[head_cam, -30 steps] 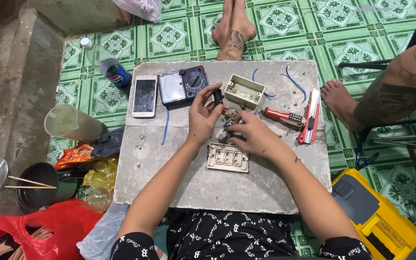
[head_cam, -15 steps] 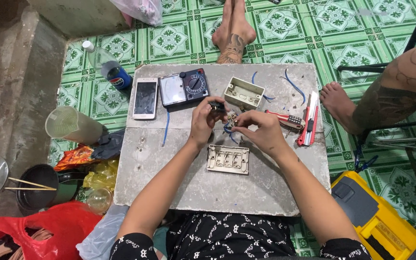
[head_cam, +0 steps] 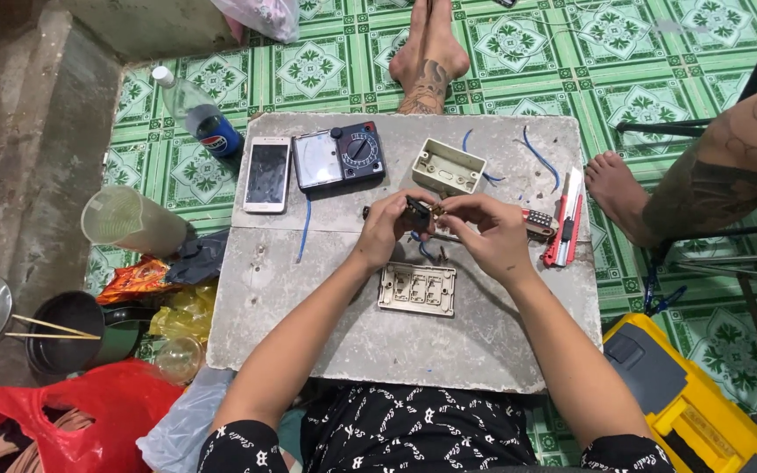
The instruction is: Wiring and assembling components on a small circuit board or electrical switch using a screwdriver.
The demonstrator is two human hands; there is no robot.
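Switch module (head_cam: 420, 213), small, rigid, light, above the faceplate (head_cam: 417, 289): we pinch its edges, left hand (head_cam: 389, 229) and right hand (head_cam: 488, 232) both closed on it.

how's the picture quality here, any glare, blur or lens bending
Head view: even, soft light with faint shadows on the grey slab; pale glare on the phone screen and the meter's dial window; left hand and right hand are sharp, yet the small dark part between them is too tiny to read; floor tiles bend slightly toward the edges.
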